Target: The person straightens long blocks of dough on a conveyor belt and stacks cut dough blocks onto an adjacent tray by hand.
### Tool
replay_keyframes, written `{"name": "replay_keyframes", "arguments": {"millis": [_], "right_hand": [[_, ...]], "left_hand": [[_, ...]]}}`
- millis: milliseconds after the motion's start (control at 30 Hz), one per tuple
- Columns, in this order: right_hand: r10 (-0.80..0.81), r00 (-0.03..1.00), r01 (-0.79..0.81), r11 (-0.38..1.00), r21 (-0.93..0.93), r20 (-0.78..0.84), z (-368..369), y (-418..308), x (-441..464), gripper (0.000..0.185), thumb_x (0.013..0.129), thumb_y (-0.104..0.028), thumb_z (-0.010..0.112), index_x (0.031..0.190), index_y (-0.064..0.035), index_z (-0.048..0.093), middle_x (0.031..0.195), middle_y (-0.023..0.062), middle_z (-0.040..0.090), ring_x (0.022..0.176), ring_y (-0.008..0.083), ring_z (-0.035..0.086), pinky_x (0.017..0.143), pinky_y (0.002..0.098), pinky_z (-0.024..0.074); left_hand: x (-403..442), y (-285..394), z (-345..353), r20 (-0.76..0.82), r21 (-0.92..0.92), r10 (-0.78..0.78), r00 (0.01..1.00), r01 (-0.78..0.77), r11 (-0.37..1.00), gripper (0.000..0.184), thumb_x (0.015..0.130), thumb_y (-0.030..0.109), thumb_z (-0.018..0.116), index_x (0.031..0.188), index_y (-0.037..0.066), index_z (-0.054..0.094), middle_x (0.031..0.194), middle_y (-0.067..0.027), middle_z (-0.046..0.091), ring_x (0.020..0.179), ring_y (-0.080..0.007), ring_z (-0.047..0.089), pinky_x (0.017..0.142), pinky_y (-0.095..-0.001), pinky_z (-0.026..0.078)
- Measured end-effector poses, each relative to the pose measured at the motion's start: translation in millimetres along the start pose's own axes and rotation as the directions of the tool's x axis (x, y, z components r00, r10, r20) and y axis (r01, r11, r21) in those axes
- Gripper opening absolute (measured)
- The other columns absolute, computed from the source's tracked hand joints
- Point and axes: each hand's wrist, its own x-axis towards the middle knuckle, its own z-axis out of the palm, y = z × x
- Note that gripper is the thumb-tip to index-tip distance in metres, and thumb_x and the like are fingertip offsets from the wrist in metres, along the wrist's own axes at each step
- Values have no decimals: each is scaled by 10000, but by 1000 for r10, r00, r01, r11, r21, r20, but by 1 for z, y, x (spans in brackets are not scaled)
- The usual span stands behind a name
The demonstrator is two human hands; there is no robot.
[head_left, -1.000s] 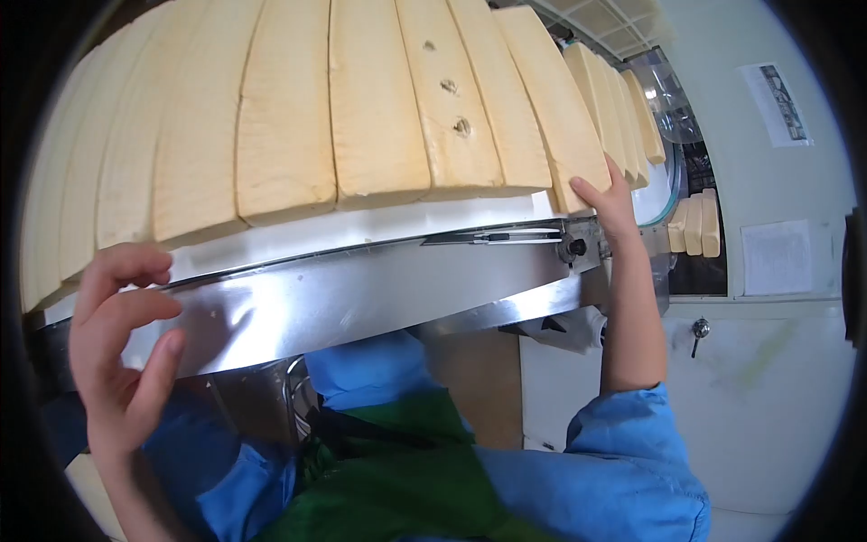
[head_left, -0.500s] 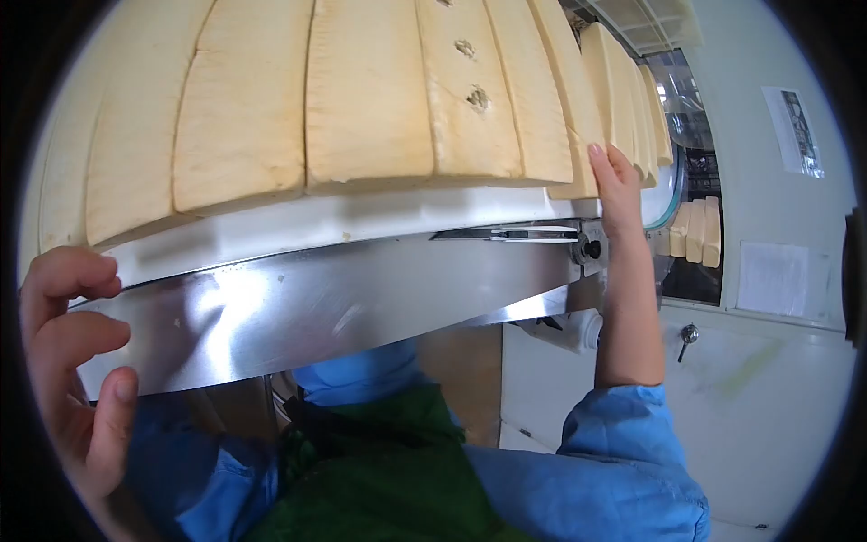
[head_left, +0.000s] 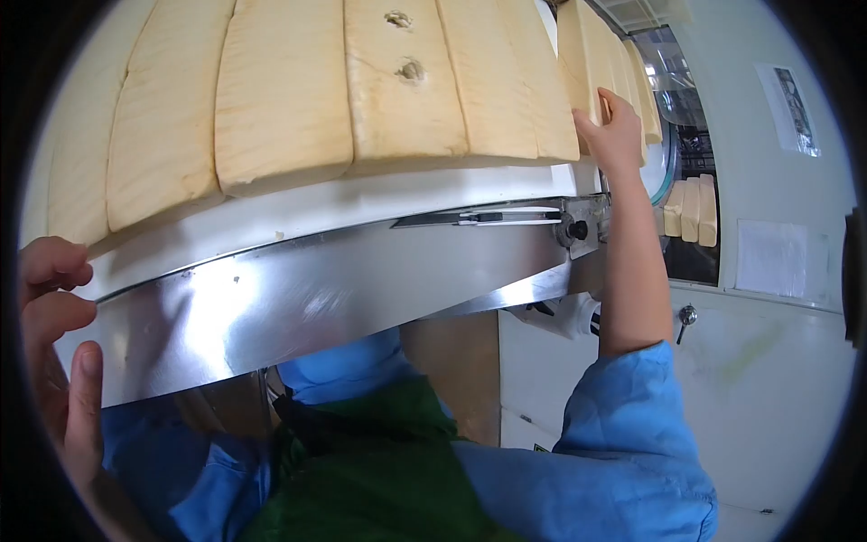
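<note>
A row of pale yellow, cheese-like slabs (head_left: 284,90) lies side by side on a white surface (head_left: 361,191). One slab (head_left: 406,108) has rough holes in its top. My right hand (head_left: 617,135) is at the row's right end, thumb and forefinger spread apart. Its thumb is at the edge of the last slab (head_left: 533,81), and its other fingers are near a separate group of slabs (head_left: 582,54); some fingertips are hidden. At the row's left end my left hand (head_left: 59,334) is held with bent fingers apart, with nothing seen in it.
A shiny metal edge (head_left: 298,312) runs along the front. On it lies a thin knife-like tool (head_left: 506,217) beside a black knob (head_left: 576,230). More slabs (head_left: 691,212) sit farther right, near a pale wall (head_left: 777,253) bearing papers and a small metal handle (head_left: 688,316).
My right hand has opened from the slab it pinched, and a gap now shows between that slab and the group beyond. The slabs sit further left in view. My left hand keeps its pose.
</note>
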Motion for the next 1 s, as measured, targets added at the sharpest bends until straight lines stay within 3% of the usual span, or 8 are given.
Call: {"name": "replay_keyframes", "arguments": {"millis": [167,367,467,600,767,833,900,1000], "right_hand": [[-4,985,-32,977,210,172,-22,57,-16,674,686,-291,760,1271,0,595,1225,210,636,1142,351,606,986,412,473],[295,953,-285,951,-123,74,-16,55,-40,727,700,-247,765,1337,22,540,1247,214,635,1154,330,613,1000,396,465],[437,824,-557,745,368,361,-27,13,-30,804,713,-256,772,1402,28,469,1309,216,596,1199,310,582,1024,367,442],[202,918,-370,747,552,341,-5,32,-26,841,747,-223,761,1456,38,390,1378,237,520,1236,272,540,1035,341,416],[348,759,-539,-139,831,551,-36,37,-28,599,859,-259,668,1398,-60,498,1204,69,620,1138,216,580,967,384,479],[273,810,-449,-281,848,519,-37,7,-39,481,888,-259,637,1322,-76,538,1239,72,612,1157,241,587,986,420,483],[-118,899,-424,-480,768,422,-47,-54,-53,519,939,-338,555,1366,-51,486,1326,145,570,1214,291,567,1028,474,469],[-215,913,-405,-581,706,347,-82,-190,-83,748,913,-450,567,1475,-13,335,1371,169,520,1240,331,543,1047,475,454]], "left_hand": [[8,-3,3,-41,-44,93,995,-94,995,195,898,210,620,984,48,554,1178,-171,528,1071,-288,524,945,-407,421],[20,9,-1,-107,-144,202,973,-217,966,182,782,144,659,912,29,601,1061,-190,566,947,-293,556,832,-373,456],[27,16,4,-165,-244,198,966,-234,941,182,734,62,691,882,-18,622,1034,-188,590,916,-285,582,817,-363,474],[34,17,8,-230,-279,251,940,-311,908,163,745,29,723,884,10,639,1014,-173,615,909,-316,619,776,-363,498],[37,4,-4,-262,-299,315,912,-387,872,151,765,72,721,872,29,622,971,-142,620,863,-331,619,728,-404,516],[37,-16,-1,-237,-308,314,919,-378,873,137,797,80,716,895,31,634,978,-138,628,897,-325,619,757,-402,514],[33,-45,10,-239,-348,285,928,-356,867,211,799,118,704,975,34,623,995,-141,620,919,-339,605,776,-416,512],[22,-73,4,-181,-595,146,973,-227,771,411,852,158,707,1208,11,564,1138,-143,626,1044,-291,618,876,-380,506]]}}
